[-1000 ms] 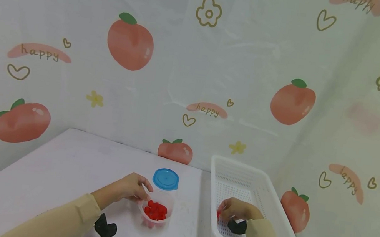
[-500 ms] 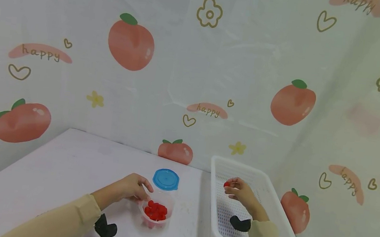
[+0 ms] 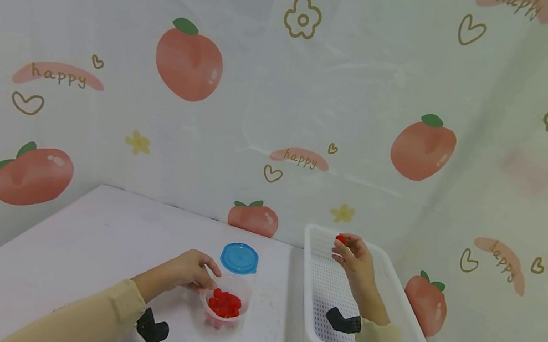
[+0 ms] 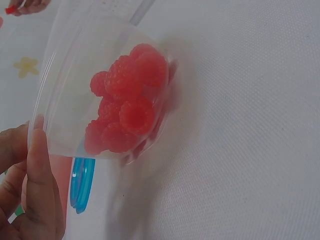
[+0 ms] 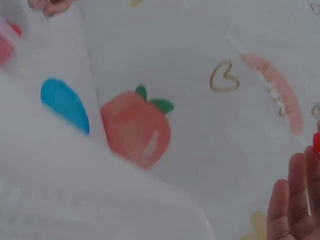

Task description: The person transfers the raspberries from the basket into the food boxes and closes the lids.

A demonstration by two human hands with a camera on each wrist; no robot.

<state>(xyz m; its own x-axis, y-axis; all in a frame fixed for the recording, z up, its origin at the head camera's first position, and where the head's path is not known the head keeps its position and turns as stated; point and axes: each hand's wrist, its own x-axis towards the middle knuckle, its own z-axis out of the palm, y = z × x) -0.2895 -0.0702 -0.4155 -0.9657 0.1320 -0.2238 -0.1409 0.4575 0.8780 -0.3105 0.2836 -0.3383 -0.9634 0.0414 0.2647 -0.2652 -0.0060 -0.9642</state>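
My left hand (image 3: 192, 269) pinches the rim of a clear plastic tub (image 4: 70, 100) that stands on the table. Several red raspberries (image 4: 122, 82) lie at the bottom of this tub. Over the far part of a white plastic basket (image 3: 308, 291), my right hand (image 3: 358, 263) is raised with one raspberry (image 3: 341, 239) between its thumb and fingertips. Only part of that berry shows at the edge of the right wrist view.
A blue lid (image 3: 239, 259) lies on the white table (image 3: 147, 230) just behind the tub. The basket has perforated sides and floor and stands on the right, near the fruit-patterned backdrop (image 3: 364, 80). Black wrist devices (image 3: 152, 326) sit below both hands.
My right hand has risen from low inside the basket, moving up and away from me with the raspberry in its fingers. The left hand and tub have stayed in place.
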